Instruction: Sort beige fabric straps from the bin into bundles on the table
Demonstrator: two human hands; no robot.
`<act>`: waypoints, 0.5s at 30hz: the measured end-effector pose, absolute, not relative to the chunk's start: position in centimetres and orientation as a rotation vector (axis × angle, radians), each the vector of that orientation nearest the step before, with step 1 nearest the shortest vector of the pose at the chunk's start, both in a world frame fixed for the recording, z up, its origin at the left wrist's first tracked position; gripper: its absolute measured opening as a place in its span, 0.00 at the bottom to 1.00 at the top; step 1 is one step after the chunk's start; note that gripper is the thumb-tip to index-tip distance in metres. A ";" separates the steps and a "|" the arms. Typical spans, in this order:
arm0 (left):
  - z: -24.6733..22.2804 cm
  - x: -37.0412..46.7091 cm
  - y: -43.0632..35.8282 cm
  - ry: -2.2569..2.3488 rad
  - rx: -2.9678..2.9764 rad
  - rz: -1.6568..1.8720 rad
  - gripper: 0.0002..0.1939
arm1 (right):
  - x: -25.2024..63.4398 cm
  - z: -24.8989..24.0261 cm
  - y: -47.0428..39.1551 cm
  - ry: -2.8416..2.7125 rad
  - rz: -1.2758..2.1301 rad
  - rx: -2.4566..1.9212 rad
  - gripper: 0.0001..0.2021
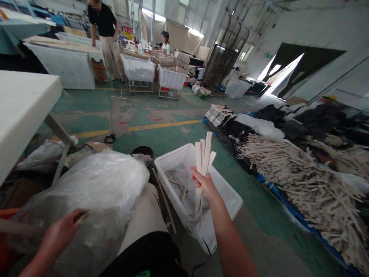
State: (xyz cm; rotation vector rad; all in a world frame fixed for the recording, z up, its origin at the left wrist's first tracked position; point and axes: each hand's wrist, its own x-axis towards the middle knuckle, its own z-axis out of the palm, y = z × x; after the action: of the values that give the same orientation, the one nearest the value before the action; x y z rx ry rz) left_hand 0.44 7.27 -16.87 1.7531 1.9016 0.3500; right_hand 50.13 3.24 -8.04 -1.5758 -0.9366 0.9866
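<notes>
Right, starting at the left edge, a white table [25, 104] juts in above and beyond the left hand [59, 234], which hovers low with its fingers curled in at the tips; something pale shows by those fingertips, but whether it is pinched there cannot be told. Just behind and to the right of that hand bulges a big clear plastic bag [115, 169], cloudy and shiny, and well beyond it stands a person in a dark top [103, 23]. Between the two hands comes the wearer's own leg in pale trousers [144, 215], then a few thin lengths on the floor [165, 200], lying alongside a white bin [227, 188]. And over that bin is the right hand [203, 182], closed firmly round a bunch of pale strips [207, 152], their upper ends fanning out above the fist, the lower ends dangling beneath it! Far past the right hand, a wheeled white cart [173, 80] carries stacked beige bundles [174, 61]. Out to the right of the same hand sprawls a long heap of beige straps [300, 184], with a blue edge showing below.
</notes>
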 end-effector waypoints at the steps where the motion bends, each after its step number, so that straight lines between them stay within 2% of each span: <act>1: -16.8 0.2 7.0 1.893 1.748 0.351 0.11 | 49.4 -7.9 3.0 -0.910 1.032 -1.534 0.29; 5: -15.3 -0.4 4.9 1.907 1.765 0.443 0.17 | 46.9 -7.3 2.1 -0.743 1.302 -1.319 0.26; 9: -13.9 -1.5 2.9 1.974 1.735 0.565 0.16 | 44.5 -7.2 1.9 -0.702 1.504 -1.196 0.23; 15: -14.3 -4.5 3.0 1.990 1.452 0.698 0.18 | 40.1 -7.2 2.2 -0.785 1.675 -1.162 0.24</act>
State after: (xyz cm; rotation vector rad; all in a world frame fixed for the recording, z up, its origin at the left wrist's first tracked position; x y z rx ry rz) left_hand -4.46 3.00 -14.25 1.4516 1.9898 0.6979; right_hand 40.11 2.17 -7.22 -1.1617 -0.7847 1.6751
